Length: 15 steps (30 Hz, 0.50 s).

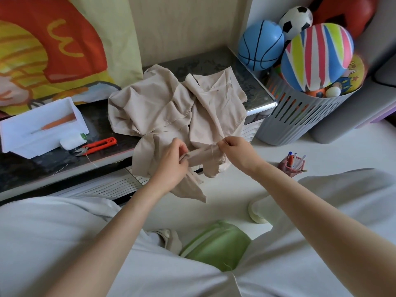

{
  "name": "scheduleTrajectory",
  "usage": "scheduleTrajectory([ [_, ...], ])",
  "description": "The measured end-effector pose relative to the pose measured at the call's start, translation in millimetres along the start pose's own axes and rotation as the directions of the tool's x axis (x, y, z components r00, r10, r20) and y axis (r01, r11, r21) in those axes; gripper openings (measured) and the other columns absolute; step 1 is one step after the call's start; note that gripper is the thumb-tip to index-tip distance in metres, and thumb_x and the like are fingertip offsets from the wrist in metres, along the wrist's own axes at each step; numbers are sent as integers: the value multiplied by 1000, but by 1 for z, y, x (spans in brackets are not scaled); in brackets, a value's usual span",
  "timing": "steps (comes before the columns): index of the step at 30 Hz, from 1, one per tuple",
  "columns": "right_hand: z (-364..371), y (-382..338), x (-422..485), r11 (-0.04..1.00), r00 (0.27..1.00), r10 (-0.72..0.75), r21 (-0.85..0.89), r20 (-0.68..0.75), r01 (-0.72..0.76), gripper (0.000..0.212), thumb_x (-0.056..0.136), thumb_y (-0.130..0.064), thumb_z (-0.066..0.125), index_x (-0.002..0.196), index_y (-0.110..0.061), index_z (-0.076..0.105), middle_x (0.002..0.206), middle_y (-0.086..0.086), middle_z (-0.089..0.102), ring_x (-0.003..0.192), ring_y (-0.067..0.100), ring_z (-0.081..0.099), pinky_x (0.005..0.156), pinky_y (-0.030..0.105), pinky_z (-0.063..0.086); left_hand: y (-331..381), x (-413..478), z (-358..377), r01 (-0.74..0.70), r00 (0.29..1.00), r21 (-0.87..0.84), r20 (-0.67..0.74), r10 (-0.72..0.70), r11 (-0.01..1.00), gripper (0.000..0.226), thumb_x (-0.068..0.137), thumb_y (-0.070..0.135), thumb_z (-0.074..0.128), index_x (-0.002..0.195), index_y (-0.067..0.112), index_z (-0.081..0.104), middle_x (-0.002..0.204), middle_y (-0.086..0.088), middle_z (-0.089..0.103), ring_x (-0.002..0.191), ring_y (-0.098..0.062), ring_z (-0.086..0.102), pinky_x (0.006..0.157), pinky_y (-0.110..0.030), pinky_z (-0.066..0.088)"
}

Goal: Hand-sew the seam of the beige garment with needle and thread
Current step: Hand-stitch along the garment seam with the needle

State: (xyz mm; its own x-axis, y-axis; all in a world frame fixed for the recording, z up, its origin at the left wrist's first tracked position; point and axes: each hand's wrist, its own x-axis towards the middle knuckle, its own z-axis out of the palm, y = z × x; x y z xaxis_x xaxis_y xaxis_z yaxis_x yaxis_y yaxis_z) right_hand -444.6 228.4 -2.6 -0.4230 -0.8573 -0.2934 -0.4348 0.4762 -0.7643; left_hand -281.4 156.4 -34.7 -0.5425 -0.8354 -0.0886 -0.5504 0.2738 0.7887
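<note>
Beige garment (171, 108) heaped on the dark table (248, 82), spilling over its front edge, one strip stretched in the air between both hands. Left hand (171, 166) fingers curled tight on one end, right hand (235, 148) fingertips pinched on the other. Red snips (98, 145) well left, slotted basket (300, 116) well right, white floor (235, 189) beneath.

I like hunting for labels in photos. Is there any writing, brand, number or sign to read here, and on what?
No text here can be read for certain.
Cartoon cloth: a yellow curly mark on its red patch, perhaps a letter, not readable as a word.
Yellow ball: printed pictures and stars; any writing is too blurred.
Beige garment: no label in view.
</note>
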Motion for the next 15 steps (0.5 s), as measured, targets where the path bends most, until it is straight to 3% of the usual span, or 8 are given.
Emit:
scheduleTrajectory([
  [3, -1, 3, 2, 998, 998, 56, -14, -30, -57, 37, 97, -16, 41, 60, -13, 42, 57, -3, 41, 52, 9, 37, 41, 12, 31, 1, 2, -7, -52, 994, 86, -88, 59, 995, 26, 79, -13, 43, 77, 12, 49, 68, 8, 51, 63, -12, 46, 57, -18, 32],
  [5, 1, 5, 2, 997, 997, 69, -19, -22, -70, 34, 97, -15, 39, 67, -8, 53, 60, -1, 50, 54, 10, 40, 44, 13, 31, 1, 3, -11, -9, 996, 48, -87, 13, 999, 33, 78, -13, 39, 68, 17, 48, 59, 5, 54, 55, -6, 46, 51, -15, 33],
  [7, 3, 5, 2, 997, 997, 73, -6, -7, -73, 33, 96, -14, 37, 76, -2, 61, 73, 5, 62, 61, 13, 46, 47, 13, 34, 1, 3, -12, 36, 995, -13, -94, -37, 999, 37, 80, -11, 37, 66, 23, 47, 59, 3, 55, 56, -12, 47, 51, -17, 34],
  [9, 5, 3, 1, 998, 998, 63, 27, 2, -63, 33, 95, -13, 37, 76, -2, 61, 81, 9, 67, 66, 15, 50, 50, 12, 36, 5, 1, -9, 29, 994, -38, -107, -33, 999, 34, 83, -5, 44, 67, 25, 48, 62, 4, 56, 59, -13, 49, 59, -25, 38],
  [12, 8, -1, -2, 999, 999, 33, 18, -6, -33, 33, 97, -17, 39, 72, -6, 59, 77, 7, 64, 58, 11, 45, 47, 12, 33, 18, -10, 6, -15, 999, -135, -35, 10, 991, 19, 84, 6, 62, 72, 16, 51, 58, 8, 47, 50, -1, 42, 52, -12, 33],
  [15, 10, -4, -3, 1000, 1000, 18, 16, -17, -18, 34, 96, -20, 40, 68, -10, 58, 81, 9, 65, 60, 12, 46, 51, 16, 34, 17, -15, 25, -11, 999, -168, -33, 5, 986, 31, 78, 21, 74, 70, 16, 44, 57, 7, 44, 50, -4, 39, 50, -15, 32],
])
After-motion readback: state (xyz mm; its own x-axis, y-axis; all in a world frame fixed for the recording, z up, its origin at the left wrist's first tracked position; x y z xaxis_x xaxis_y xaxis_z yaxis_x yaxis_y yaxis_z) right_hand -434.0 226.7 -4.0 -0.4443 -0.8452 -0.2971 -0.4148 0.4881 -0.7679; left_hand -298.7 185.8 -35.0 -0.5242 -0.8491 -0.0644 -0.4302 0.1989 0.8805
